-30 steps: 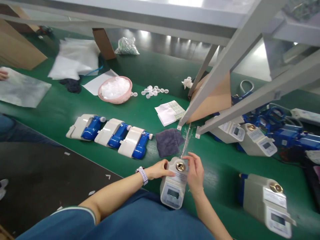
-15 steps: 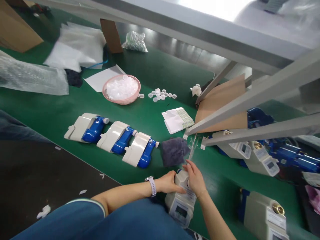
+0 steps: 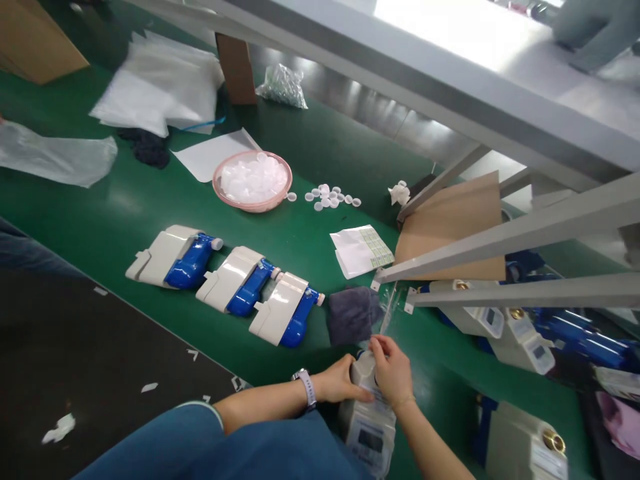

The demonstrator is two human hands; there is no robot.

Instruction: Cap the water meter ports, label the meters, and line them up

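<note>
A water meter (image 3: 369, 420) with a pale housing and a small display stands at the bench's near edge, right in front of me. My left hand (image 3: 340, 381) is wrapped round its left side, thumb lying across the housing. On the meter's other side, my right hand (image 3: 394, 373) has its fingers pinched together by the upper end. What those fingertips hold, if anything, is too small to make out. Just beyond them lies a clear plastic strip (image 3: 389, 312); whether they touch it I cannot tell. A folded grey cloth (image 3: 353, 315) rests left of the strip.
Several meters, including a white-and-blue meter (image 3: 287, 310), lie to the left; another meter (image 3: 525, 440) stands right. Behind are a pink bowl (image 3: 253, 205) of white caps, loose caps (image 3: 327, 197) and a paper sheet (image 3: 361, 252). Metal frame legs (image 3: 510, 230) cross the right side.
The view has shifted slightly. At far left, the clear plastic sheet has moved left and shows less. Both hands stay on the meter, the right one's fingers a little more curled.
</note>
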